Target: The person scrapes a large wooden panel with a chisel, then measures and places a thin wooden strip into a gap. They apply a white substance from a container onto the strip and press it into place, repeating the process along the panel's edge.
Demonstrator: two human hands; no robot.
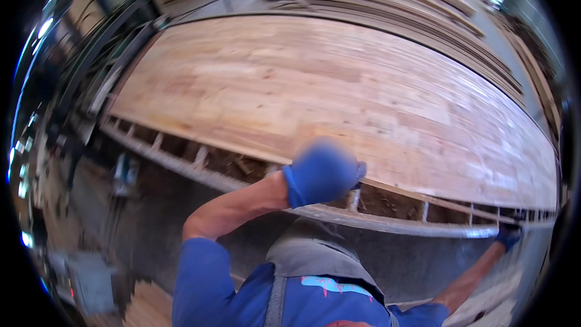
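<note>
A large wooden panel made of many joined strips lies on a long slatted frame in front of me. My left hand, in a blue glove and blurred by motion, is closed at the panel's near edge. From beside it a thin wooden strip runs right along that edge. Far to the right, my right hand, also in a dark blue glove, is closed around the strip's other end, with its fingers partly hidden. The strip looks slightly apart from the panel toward the right.
Below the near edge, the frame's ledge has cross slats with wood scraps between them. Stacked long boards lie beyond the panel. Dark machine rails stand at the left. More wood pieces sit at the lower left.
</note>
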